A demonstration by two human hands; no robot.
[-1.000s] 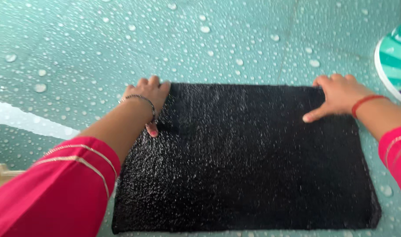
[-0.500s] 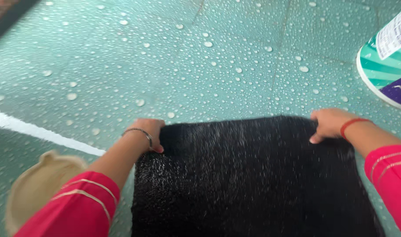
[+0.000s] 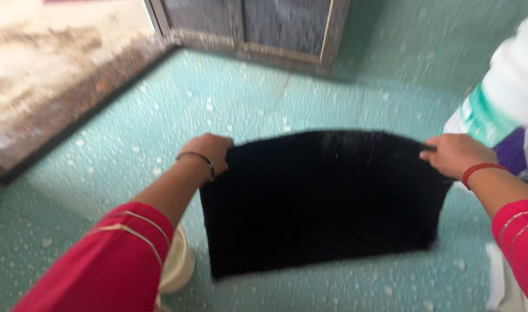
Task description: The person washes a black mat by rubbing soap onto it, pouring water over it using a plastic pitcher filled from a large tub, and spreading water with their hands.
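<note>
Above the wet floor [image 3: 131, 138], left hand [image 3: 209, 149] and right hand [image 3: 453, 155] now grip the lifted black mat [image 3: 322, 196].

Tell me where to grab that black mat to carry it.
Grip the black mat at its two top corners, coming from each side, as the left hand and right hand do: it is limp and wide, so it hangs flat from there.
</note>
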